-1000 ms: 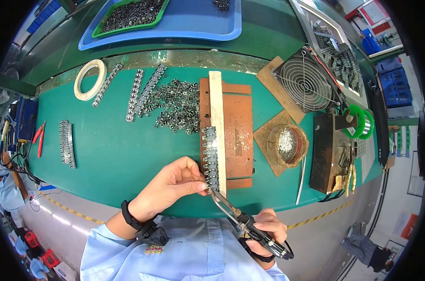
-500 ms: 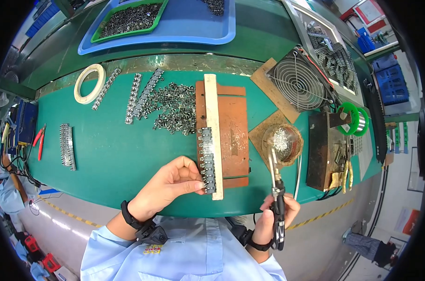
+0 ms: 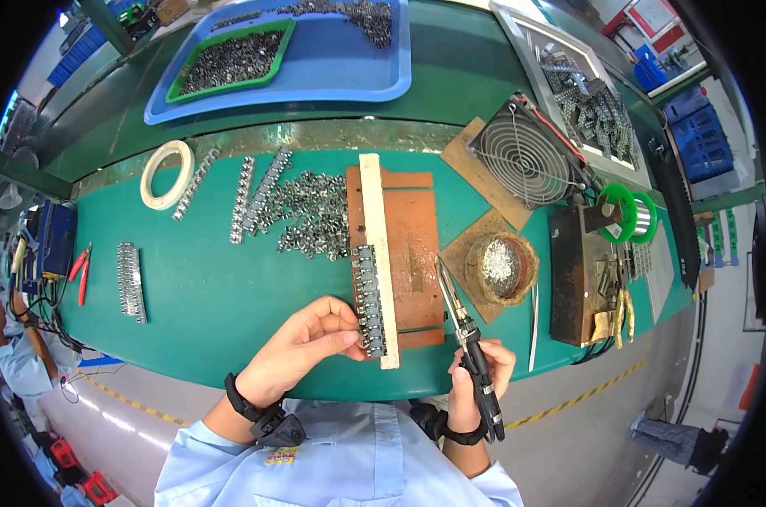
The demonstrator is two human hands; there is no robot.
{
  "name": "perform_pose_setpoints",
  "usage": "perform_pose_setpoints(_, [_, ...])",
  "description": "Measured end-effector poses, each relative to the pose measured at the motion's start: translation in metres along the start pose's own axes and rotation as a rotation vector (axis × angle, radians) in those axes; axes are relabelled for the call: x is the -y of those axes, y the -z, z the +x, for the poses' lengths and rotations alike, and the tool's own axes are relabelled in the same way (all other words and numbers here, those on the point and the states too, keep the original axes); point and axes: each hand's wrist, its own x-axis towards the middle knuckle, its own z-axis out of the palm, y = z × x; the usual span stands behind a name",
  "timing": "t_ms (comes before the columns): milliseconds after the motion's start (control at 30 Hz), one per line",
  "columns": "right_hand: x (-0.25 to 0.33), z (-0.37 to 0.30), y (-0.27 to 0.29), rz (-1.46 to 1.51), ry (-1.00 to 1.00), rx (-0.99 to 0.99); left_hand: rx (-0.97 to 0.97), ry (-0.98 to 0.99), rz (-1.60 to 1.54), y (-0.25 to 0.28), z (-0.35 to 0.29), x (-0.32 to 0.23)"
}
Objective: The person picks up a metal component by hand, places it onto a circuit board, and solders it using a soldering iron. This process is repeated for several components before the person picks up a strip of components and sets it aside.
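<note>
While the left forearm slants inward from the lower edge, the left hand meets the near end of a strip of small metal-and-black components, its thumb extended and fingers curled; whether they pinch the strip or only press it, I cannot tell. That strip lies along the left side of a pale bar on a brown board, itself on the green surface. Near the surface's front edge, the right hand has its fingers wrapped around a soldering iron, whose tip points away from the body, toward the board's right edge, beside a round cup containing silvery bits.
</note>
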Motion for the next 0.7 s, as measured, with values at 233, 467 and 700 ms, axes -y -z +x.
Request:
perform_pose_setpoints(233, [0.002, -0.004, 0.003, -0.002, -0.014, 0.011, -0.235, -0.276, 0.988, 0.017, -0.016, -0.021])
perform_pose_setpoints(467, [0.006, -0.002, -0.001, 0.012, -0.019, 0.013, -0.482, -0.690, 1.407, 0.028, 0.016, -0.037])
perform_pose_setpoints(700, [0.014, -0.001, 0.001, 0.001, -0.044, 0.024, -0.515, -0.768, 1.454, 0.033, 0.025, -0.028])
